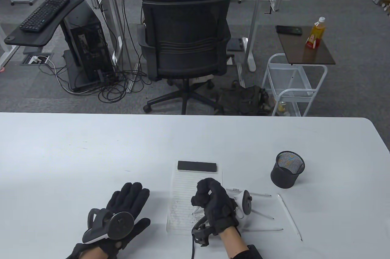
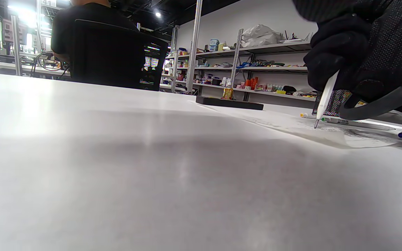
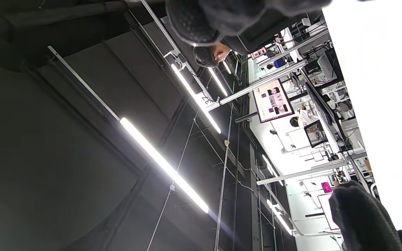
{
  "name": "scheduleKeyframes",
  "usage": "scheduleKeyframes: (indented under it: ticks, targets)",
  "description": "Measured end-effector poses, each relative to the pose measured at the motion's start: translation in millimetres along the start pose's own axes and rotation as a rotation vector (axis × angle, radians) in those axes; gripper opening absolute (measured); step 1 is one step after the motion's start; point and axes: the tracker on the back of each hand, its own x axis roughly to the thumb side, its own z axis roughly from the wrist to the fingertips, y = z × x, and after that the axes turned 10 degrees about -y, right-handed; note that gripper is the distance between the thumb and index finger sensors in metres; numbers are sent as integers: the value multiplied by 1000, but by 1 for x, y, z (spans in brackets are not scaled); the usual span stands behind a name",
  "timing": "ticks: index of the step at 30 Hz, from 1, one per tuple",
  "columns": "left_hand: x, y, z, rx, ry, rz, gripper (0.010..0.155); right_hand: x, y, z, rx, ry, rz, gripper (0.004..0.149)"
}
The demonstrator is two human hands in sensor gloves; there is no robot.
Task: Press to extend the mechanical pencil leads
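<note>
Left hand (image 1: 122, 213), flat on table; right hand (image 1: 214, 205) gripping 1 mechanical pencil (image 2: 326, 96) over notepad (image 1: 182, 198).

Left hand: fingers spread, palm down on the white table (image 1: 76, 155), holding nothing; probably parked there as a brace clear of the work. Right hand: fingers curled together around the pencil barrel, tip down on the scribbled paper, a hold that likely leaves the thumb free for the top button, though the button itself is hidden. Spare pencils (image 1: 286, 213): at least 3, lying loose just right of the hand, near the mesh cup (image 1: 287, 169). Black block (image 1: 197, 166): sits on the notepad's top edge. Table view gives the layout; left wrist view alone shows the white barrel and metal tip meeting the paper; right wrist view shows ceiling lights only.
</note>
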Motion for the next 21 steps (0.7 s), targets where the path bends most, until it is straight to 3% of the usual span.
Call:
scheduleKeyframes:
  ticks: [21]
  targets:
    - [0,0,0,0,0,0,86,-2,-3,0,7,-12,-18,52]
